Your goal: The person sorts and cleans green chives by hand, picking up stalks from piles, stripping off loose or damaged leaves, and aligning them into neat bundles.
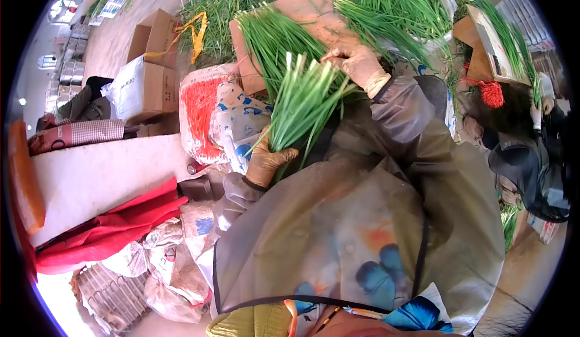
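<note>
My left hand, in a tan glove, is wrapped round a bunch of green chives, their pale cut ends pointing up and away from me. At the top right of this bunch, my gloved right hand has its fingers curled together close to the pale ends. Whatever is between those fingertips is too small to make out. Behind the bunch, a pile of chives lies on a tan board. Another large heap of chives lies beyond my right hand.
Red ties lie on a sack left of the board, beside a blue-patterned bag. An open cardboard box stands farther left, near a white tabletop with red cloth. At right, another person's gloved hand is near chives.
</note>
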Tool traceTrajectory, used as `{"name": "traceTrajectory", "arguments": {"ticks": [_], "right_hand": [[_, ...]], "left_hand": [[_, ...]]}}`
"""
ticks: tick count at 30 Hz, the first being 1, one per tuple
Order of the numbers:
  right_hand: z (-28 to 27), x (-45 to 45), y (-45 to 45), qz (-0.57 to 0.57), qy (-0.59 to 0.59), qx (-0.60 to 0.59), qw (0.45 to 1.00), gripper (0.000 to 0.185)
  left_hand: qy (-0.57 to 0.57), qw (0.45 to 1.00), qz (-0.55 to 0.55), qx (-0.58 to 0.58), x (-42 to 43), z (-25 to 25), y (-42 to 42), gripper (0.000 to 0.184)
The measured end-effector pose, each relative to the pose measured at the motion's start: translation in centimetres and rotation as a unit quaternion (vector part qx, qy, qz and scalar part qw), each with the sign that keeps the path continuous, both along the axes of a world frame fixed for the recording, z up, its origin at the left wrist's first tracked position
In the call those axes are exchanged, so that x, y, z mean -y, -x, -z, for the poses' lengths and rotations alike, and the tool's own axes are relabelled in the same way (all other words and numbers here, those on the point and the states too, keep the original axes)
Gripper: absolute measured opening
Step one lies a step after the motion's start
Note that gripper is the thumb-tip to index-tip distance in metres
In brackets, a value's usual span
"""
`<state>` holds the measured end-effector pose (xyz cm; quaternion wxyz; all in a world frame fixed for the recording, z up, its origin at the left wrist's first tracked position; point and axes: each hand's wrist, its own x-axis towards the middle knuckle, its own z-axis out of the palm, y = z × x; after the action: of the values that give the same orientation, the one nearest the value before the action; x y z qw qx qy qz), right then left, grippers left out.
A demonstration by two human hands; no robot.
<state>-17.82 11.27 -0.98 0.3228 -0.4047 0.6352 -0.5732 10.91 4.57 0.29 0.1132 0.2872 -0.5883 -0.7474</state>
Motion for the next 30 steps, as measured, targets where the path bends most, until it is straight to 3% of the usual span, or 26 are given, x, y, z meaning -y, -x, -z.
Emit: {"name": "traceTrajectory", "arguments": {"ticks": [1, 3, 8, 11, 13, 14, 15, 17, 19, 20, 21, 23, 24, 25, 27, 30], "right_hand": [[-0.9, -0.4, -0.4, 0.021, -0.066, -0.026, 0.997, 0.009], [-0.2, -0.8, -0.6, 0.031, -0.011, 0.052, 0.998, 0.010], [0.6, -1.9, 3.5, 0.155, -0.007, -0.173, 0.973, 0.014], [2.8, -3.7, 10.3, 0.217, 0.020, -0.161, 0.963, 0.014], [-0.9, -6.2, 11.9, 0.305, -0.144, -0.275, 0.900, 0.020], [0.6, -7.5, 14.9, 0.291, -0.226, -0.401, 0.839, 0.022], [0.5, -7.5, 16.0, 0.223, -0.397, -0.481, 0.749, 0.021], [2.1, -7.9, 16.0, 0.100, -0.479, -0.525, 0.696, 0.019], [-2.6, -5.1, 9.0, 0.124, -0.227, -0.501, 0.826, 0.018], [-4.4, -3.6, 5.5, 0.090, -0.090, -0.432, 0.893, 0.019], [-4.6, -2.3, 2.7, 0.036, 0.041, -0.440, 0.896, 0.020], [-5.7, -0.6, -2.1, -0.057, 0.000, -0.463, 0.885, 0.020], [-5.2, -0.2, -3.2, -0.089, 0.036, -0.508, 0.856, 0.019], [-3.8, 0.0, -4.1, -0.069, 0.099, -0.529, 0.840, 0.013], [-2.4, -0.4, -4.8, -0.040, 0.130, -0.498, 0.857, 0.012], [-0.8, -0.7, -5.5, -0.007, 0.116, -0.464, 0.878, 0.024]], "left_hand": [[-0.002, 1.000, -0.005, 0.003, -0.4, -0.3, 0.0, 0.072], [-0.127, 0.989, -0.036, -0.062, -0.8, -1.1, 0.4, 0.072], [-0.078, 0.997, -0.016, -0.014, -0.5, -0.5, 0.1, 0.073], [-0.078, 0.996, -0.034, -0.022, -0.4, -0.6, -0.2, 0.069], [-0.063, 0.996, -0.053, -0.023, -0.4, -0.4, -0.8, 0.068], [-0.048, 0.996, -0.072, -0.021, -0.3, -0.1, -1.1, 0.068], [-0.047, 0.996, -0.074, -0.022, -0.1, 0.2, -1.5, 0.068], [0.045, 0.996, -0.073, 0.020, 0.5, 1.5, -2.1, 0.068], [0.081, 0.993, -0.072, 0.045, 0.8, 2.4, -2.1, 0.067], [0.114, 0.989, -0.051, 0.076, 0.9, 2.3, -1.8, 0.066], [0.147, 0.983, -0.026, 0.109, 0.8, 2.0, -1.6, 0.066], [0.190, 0.978, -0.019, 0.084, 0.0, 1.0, -0.6, 0.063], [0.119, 0.991, -0.036, 0.040, -0.3, 0.4, -0.2, 0.062], [0.047, 0.997, -0.054, -0.005, -0.4, 0.2, 0.0, 0.062], [0.039, 0.997, -0.067, -0.011, -0.3, 0.1, -0.1, 0.063], [-0.017, 0.994, -0.083, 0.065, -0.7, -0.7, -0.3, 0.066]]}}
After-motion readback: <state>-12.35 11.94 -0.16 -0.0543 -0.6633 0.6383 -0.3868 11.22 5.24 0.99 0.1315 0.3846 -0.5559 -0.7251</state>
